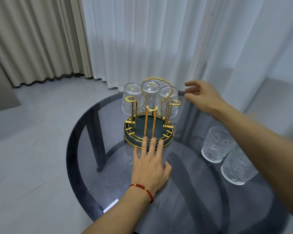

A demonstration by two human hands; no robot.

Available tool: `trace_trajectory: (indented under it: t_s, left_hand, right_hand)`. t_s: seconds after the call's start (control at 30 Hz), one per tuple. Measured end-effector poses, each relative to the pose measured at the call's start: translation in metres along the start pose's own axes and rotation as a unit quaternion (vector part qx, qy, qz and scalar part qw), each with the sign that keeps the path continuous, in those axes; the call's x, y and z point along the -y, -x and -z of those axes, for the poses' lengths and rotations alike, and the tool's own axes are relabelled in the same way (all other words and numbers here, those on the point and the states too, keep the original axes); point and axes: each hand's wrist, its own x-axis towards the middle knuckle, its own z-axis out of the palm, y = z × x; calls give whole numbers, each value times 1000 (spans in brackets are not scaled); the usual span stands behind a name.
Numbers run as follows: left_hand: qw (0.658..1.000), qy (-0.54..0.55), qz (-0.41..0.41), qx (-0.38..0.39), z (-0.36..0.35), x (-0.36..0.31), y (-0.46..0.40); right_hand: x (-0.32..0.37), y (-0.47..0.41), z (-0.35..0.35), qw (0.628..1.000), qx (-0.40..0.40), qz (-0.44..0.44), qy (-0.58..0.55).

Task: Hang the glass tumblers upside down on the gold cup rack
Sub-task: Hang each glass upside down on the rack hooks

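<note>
tumblers hung: 3 | tumblers on table: 2 | rack: 1

Both forearms are cut off by the bottom and right edges of the frame. The lower tumbler at the right is partly covered by the right forearm. The rack base is partly hidden under the left fingertips.

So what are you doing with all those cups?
A person is hanging glass tumblers upside down on a gold cup rack that stands on a round glass table. Three tumblers already hang on it. Two more tumblers wait upright on the table to the right. The left hand lies flat with its fingers at the rack's base, and the right hand is open and empty beside the rightmost hung tumbler. Three pegs look empty.
</note>
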Motion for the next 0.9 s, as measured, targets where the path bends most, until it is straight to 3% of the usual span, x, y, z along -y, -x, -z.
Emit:
trace_trajectory:
  t_s: [0.1, 0.23, 0.47, 0.63, 0.7, 0.9]
  left_hand:
    - [1000, -11, 3, 3, 4, -3, 2]
    - [1000, -18, 14, 17, 11, -9, 3]
    - [996, 67, 26, 48, 23, -47, 11]
    - [980, 194, -37, 25, 29, -68, 23]
    - [975, 217, -40, 21, 32, -77, 27]
    - [964, 261, -25, 40, 33, -101, 32]
  right_hand:
    - [-5, 64, 4, 985, -160, 58, -8]
    - [-25, 157, 1, 967, -226, 99, 63]
    - [-79, 230, -10, 951, -257, -86, 151]
    - [-106, 234, -4, 966, -193, -170, -23]
    - [-114, 232, -4, 969, -159, -187, -37]
    - [-124, 229, -8, 958, -182, -212, -58]
